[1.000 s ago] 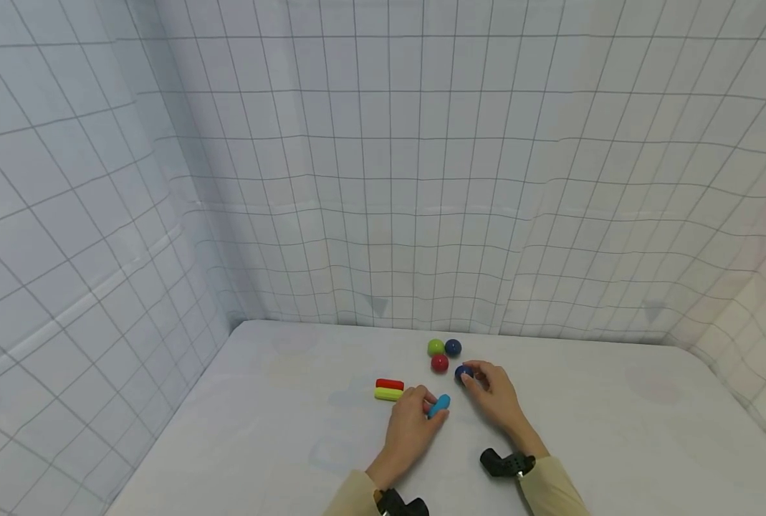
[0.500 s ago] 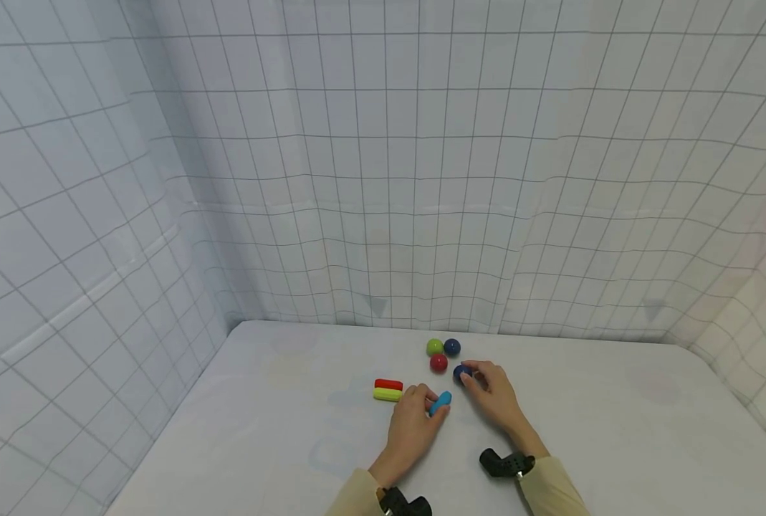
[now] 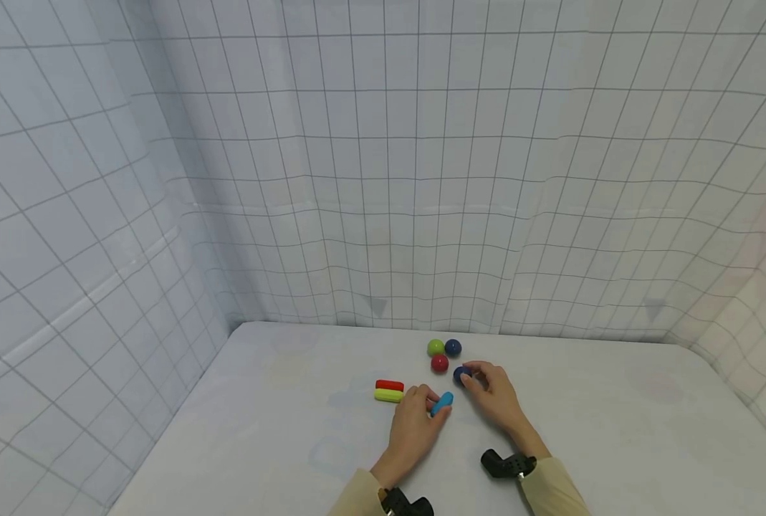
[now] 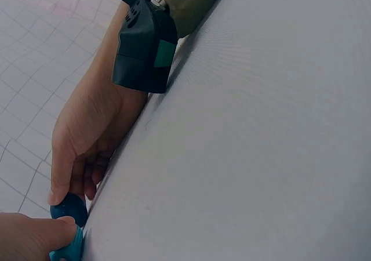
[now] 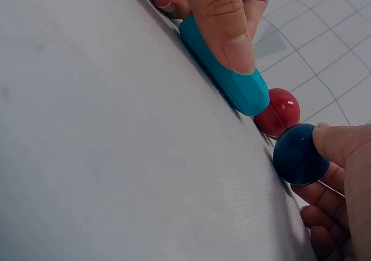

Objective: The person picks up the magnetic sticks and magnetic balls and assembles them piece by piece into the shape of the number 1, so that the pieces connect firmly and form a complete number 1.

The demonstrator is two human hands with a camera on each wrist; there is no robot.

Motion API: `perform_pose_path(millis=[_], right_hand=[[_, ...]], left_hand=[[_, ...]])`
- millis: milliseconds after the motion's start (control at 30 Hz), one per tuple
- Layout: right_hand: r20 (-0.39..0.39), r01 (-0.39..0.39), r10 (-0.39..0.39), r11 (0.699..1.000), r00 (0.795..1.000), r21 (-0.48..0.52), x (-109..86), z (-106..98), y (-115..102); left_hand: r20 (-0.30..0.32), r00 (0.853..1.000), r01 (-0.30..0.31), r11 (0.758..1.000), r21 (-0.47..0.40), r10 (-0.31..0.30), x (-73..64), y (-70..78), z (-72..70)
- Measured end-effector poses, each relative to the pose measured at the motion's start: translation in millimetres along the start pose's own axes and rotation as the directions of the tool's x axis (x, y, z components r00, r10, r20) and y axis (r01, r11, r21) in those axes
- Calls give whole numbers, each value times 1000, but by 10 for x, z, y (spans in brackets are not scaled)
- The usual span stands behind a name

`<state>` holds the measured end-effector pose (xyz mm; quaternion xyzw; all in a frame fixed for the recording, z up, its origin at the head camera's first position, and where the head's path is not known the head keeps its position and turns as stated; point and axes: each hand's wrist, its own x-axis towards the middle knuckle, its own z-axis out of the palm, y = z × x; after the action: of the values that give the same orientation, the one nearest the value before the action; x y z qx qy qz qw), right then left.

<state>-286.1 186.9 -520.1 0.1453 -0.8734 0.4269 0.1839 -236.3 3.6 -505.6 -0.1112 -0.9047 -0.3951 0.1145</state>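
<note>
"Holding what, the left hand?"

"One blue stick, pinched between thumb and fingers, the gap no wider than the item. Straight-sided, ridged lengthwise, with a blunt, rounded end. Lies at a slant, outer end toward the far edge of the table and angled right. Thumb covers part of its upper face. Whether the table bears its weight, cannot tell."

"And the right hand?"

"One dark blue ball, glossy, with a faint seam line. Thumb and fingertips closed on it, spread only to its width. Located about midway between the table's left and right edges, just beyond the blue stick's outer end and apart from it."

"Other stock nearby?"

"Three balls toward the middle of the far edge, bunched close: red ball, shiny, seamed, nearest the held one; green ball, behind it; second blue ball, right of the green. Two sticks farther left, side by side, roughly in line with the far edge: red stick, then yellow-green stick, its right end right up against the left hand's outline."

"Surroundings?"

"Table top covered in plain white. White curtain, dark grid lines, lightly rippled, rising behind the far edge and along the left. Tan sleeves on both arms; black wrist housings, one per wrist, hiding small patches of table."
</note>
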Motion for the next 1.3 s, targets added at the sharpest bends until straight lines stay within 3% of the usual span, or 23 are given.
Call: perform_pose_path(millis=[533,800,1300], right_hand=[[-9,50,-50,999,999,2,9,-7,-1],[18,14,-14,1000,1000,7,3,-11,-14],[14,117,-119,989,993,94,22,-15,27]], left_hand=[[-26,1000,-9,1000,4,9,6,-22,38],[-29,1000,-13,1000,-3,13,17,-23,45],[-43,999,1,1000,-12,-1,16,6,41]])
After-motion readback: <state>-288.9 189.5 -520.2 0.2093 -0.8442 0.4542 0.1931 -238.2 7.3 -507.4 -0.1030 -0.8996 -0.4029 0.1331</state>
